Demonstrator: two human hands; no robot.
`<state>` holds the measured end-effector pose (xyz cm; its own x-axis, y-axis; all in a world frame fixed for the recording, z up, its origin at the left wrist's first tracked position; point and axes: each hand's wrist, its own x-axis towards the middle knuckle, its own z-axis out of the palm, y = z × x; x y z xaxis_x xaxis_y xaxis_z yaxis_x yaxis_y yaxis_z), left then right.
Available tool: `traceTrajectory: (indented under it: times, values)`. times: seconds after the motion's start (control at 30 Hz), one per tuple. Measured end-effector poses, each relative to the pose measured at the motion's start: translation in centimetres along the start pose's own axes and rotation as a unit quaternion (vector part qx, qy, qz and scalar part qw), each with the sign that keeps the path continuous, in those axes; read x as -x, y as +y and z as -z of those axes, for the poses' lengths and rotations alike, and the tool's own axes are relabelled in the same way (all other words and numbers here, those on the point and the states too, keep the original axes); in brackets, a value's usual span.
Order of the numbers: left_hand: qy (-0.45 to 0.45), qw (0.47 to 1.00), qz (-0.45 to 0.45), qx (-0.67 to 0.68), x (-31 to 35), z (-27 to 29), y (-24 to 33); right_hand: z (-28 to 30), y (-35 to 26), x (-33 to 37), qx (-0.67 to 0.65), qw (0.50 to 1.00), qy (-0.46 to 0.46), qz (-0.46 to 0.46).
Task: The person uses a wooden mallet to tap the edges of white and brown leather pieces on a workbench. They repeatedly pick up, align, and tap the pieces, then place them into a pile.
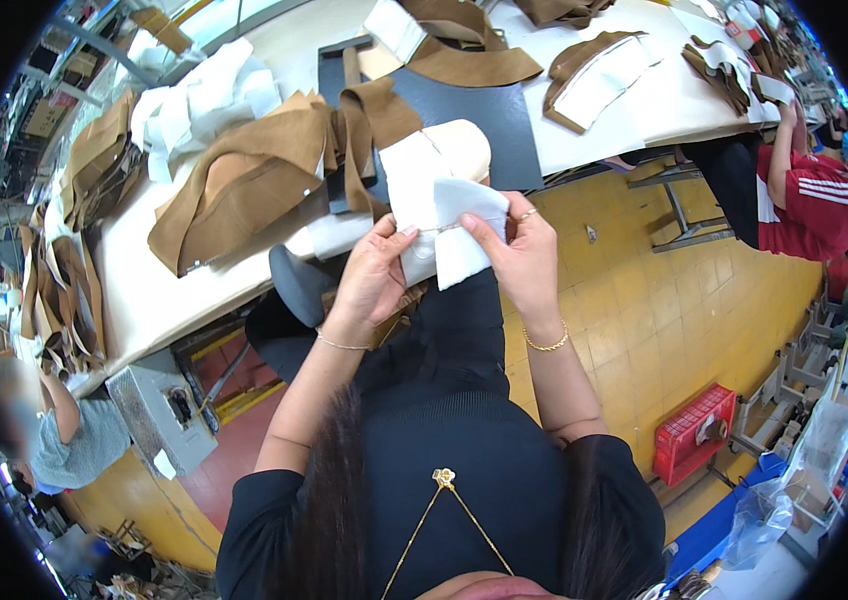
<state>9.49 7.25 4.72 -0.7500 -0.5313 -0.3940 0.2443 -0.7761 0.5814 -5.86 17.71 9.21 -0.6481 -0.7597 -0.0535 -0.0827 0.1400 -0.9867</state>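
Both hands hold a white fabric piece [466, 240] in front of my body, over my lap and the table's near edge. My left hand [376, 268] pinches its left side between thumb and fingers. On the right side, my right hand [522, 250] grips it, thumb on top and the other fingers behind. One flap of it is folded up and another hangs down. Just beyond lies a cream and white piece [434, 155], partly over a dark grey board [504, 120]. A strip of brown fabric [356, 150] drapes beside it.
Brown fabric pieces [244, 185] and a white pile [206, 100] cover the table's left. Another brown and white piece [594, 80] lies at the far right. A person in red [806, 195] works at right, another in grey [84, 440] at left. A red crate [694, 435] sits lower right.
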Motion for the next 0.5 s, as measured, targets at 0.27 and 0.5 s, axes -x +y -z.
traceTrajectory:
  times: [0.27, 0.5]
  values:
    - [-0.019, 0.999, -0.033, -0.008, 1.2, 1.0, -1.5, -2.5, 0.4, 1.7, 0.18, 0.982, 0.005, 0.05]
    - [0.015, 0.998, -0.033, -0.048, 0.9, 1.2, -2.7, -2.8, 0.6, 2.2, 0.213, 0.973, 0.037, 0.084]
